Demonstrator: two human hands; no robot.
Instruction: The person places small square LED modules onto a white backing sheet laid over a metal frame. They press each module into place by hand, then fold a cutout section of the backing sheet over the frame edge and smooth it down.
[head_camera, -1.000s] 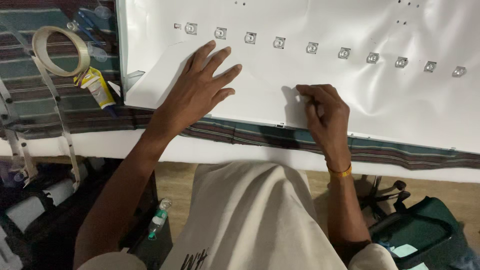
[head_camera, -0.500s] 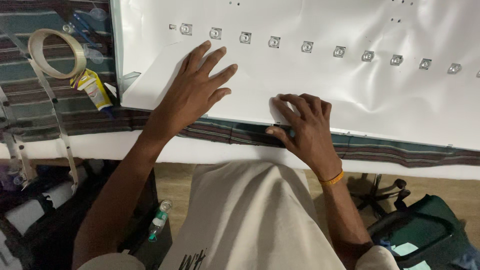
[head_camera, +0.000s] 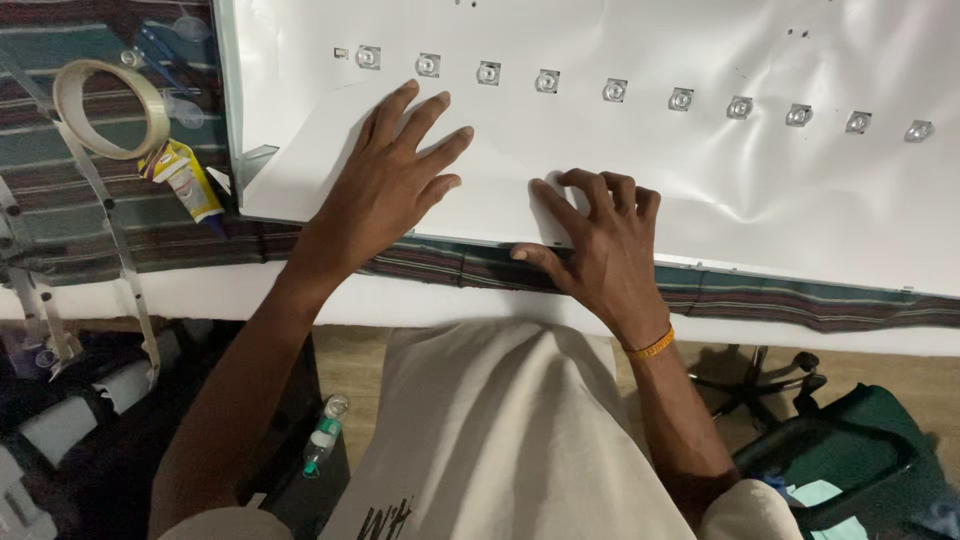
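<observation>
Since 0.5 s ago the right hand (head_camera: 600, 250) has stayed at the near edge of the white sheet (head_camera: 700, 190), fingertips curled on it, thumb under the rim, its grip pinching that edge; the left hand (head_camera: 390, 190) lies flat, open; a row of 10 small lenses (head_camera: 547, 81) runs above; tape roll (head_camera: 110, 108) and glue tube (head_camera: 185, 180) lie left on the striped worktop (head_camera: 90, 215).
</observation>
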